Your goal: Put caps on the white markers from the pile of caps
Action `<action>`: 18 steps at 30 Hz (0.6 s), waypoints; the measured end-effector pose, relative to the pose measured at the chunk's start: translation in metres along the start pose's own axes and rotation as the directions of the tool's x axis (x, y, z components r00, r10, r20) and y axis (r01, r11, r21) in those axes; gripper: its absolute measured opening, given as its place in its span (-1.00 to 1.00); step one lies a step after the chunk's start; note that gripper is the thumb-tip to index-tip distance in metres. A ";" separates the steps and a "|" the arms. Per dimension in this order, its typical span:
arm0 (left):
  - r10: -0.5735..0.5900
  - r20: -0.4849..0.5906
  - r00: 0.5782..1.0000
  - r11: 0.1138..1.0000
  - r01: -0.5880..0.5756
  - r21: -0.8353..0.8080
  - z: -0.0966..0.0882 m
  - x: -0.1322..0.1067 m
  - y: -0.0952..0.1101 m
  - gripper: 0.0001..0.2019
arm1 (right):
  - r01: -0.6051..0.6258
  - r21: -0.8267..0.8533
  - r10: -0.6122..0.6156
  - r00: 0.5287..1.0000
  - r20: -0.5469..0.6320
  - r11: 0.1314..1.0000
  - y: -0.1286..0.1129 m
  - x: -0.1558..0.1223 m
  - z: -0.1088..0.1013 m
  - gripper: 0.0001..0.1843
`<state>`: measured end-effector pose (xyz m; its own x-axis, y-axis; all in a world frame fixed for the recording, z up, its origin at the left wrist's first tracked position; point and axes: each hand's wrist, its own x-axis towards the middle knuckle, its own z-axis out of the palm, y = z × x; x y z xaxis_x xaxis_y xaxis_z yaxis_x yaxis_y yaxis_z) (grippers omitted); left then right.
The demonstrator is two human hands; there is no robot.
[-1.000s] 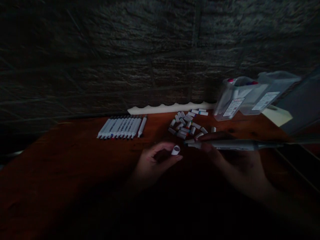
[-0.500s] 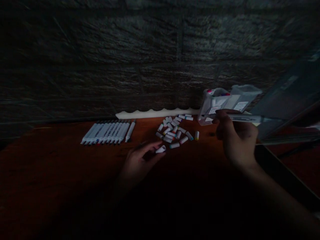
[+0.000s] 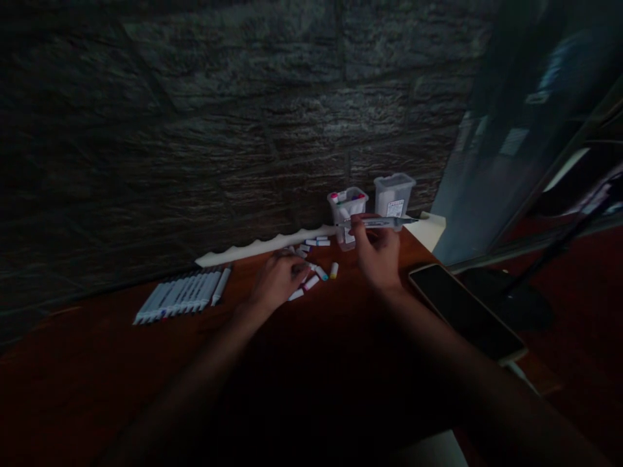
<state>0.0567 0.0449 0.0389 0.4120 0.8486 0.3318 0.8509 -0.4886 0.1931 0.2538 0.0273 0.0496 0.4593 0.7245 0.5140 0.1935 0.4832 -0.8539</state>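
Observation:
My right hand (image 3: 377, 256) grips a grey marker (image 3: 384, 222) level, lifted in front of two clear plastic boxes (image 3: 348, 206). My left hand (image 3: 277, 279) lies palm down over a pile of small white marker caps (image 3: 316, 269) on the brown table (image 3: 121, 376); its fingers are curled over the caps and what they hold is hidden. A row of several white markers (image 3: 182, 295) lies side by side to the left of that hand.
A dark phone (image 3: 467, 314) lies face up to the right of my right arm. A white wavy strip (image 3: 263, 246) runs along the dark stone wall. The second clear box (image 3: 394, 194) stands by a pale card at the table's right corner.
The view pulled back and swung right. My right hand carried the marker up toward the plastic boxes. My left hand, which pinched a white cap, went forward onto the cap pile.

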 end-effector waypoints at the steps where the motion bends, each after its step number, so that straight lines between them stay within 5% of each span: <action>1: 0.017 -0.017 1.000 1.000 -0.016 0.020 0.000 0.002 0.003 -0.77 | -0.002 0.002 0.002 1.000 -0.006 1.000 0.002 0.002 0.000 -0.65; 10: -0.022 0.172 0.985 0.997 0.010 0.072 0.022 0.022 0.056 -0.79 | -0.004 0.030 0.006 0.999 -0.046 1.000 0.004 0.007 -0.002 -0.63; 14: 0.011 0.143 0.990 1.000 -0.013 0.014 0.017 0.016 0.048 -0.84 | -0.010 0.023 0.011 0.998 -0.061 1.000 0.006 0.007 -0.003 -0.63; 18: 0.033 0.000 0.999 0.929 -0.030 -0.369 -0.005 -0.022 0.020 -0.81 | -0.032 0.002 0.032 0.999 -0.044 0.999 0.007 0.006 -0.004 -0.63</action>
<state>0.0628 0.0157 0.0402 0.4396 0.8322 0.3381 0.6578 -0.5545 0.5097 0.2615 0.0332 0.0459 0.5029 0.7171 0.4826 0.1774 0.4608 -0.8696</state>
